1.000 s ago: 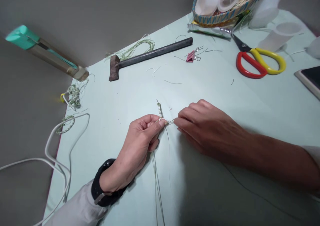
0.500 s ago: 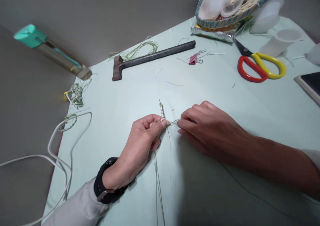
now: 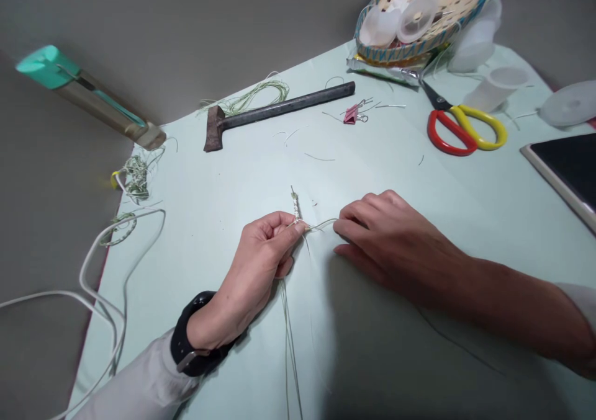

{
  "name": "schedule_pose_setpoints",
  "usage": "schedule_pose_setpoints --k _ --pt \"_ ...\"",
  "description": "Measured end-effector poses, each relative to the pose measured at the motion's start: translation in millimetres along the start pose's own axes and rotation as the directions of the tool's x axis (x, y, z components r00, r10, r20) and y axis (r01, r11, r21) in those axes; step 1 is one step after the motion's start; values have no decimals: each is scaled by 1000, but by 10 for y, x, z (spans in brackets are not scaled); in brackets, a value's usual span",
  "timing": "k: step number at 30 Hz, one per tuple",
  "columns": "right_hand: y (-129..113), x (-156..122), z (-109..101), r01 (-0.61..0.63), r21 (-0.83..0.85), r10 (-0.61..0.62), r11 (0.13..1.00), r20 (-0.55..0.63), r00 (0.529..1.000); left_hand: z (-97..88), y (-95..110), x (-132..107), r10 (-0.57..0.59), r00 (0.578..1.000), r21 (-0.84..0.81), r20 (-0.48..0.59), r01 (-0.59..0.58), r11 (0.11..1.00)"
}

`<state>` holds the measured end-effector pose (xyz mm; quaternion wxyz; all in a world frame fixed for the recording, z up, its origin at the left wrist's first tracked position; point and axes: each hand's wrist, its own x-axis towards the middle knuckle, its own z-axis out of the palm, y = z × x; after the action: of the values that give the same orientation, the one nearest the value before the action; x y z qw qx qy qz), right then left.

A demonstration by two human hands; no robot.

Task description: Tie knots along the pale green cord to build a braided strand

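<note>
My left hand pinches the lower end of a short braided cord, white and green, which stands up past the thumb and forefinger. Long thin green strands hang from under that hand toward the table's near edge. To the right, my right hand has its fingers closed on a thin green cord that runs across from the left fingertips. A fine pale thread trails down between the hands. The right fingertips are partly in shadow, and the cord's grip point is hidden.
Beyond the hands lie a hammer, a coil of green cord, a pink binder clip and red-yellow scissors. A woven basket stands at the back. A phone-like device is at right, a white cable at left.
My right hand has drawn slightly away from my left, and the cord between them is longer. The whole view has shifted a little, with the far-right things appearing further left.
</note>
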<state>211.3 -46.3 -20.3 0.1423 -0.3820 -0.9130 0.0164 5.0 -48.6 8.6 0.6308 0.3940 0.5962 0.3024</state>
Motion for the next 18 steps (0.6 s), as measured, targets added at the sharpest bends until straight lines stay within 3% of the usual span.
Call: schedule_pose_setpoints --k 7,11,15,18 --pt "-129 4 59 9 -82 -19 997 -130 991 -6 -31 8 16 1000 -12 -1 -16 1000" --pt "-200 34 -27 32 -93 -44 995 -137 990 -15 -51 5 34 999 -22 17 -34 999" --pt "-289 29 -131 49 -71 -64 996 -233 970 -15 -57 -1 42 999 -30 13 -41 999" --pt "-308 -2 -133 100 -99 -116 990 -167 979 -21 -57 1 36 999 -24 9 -36 999"
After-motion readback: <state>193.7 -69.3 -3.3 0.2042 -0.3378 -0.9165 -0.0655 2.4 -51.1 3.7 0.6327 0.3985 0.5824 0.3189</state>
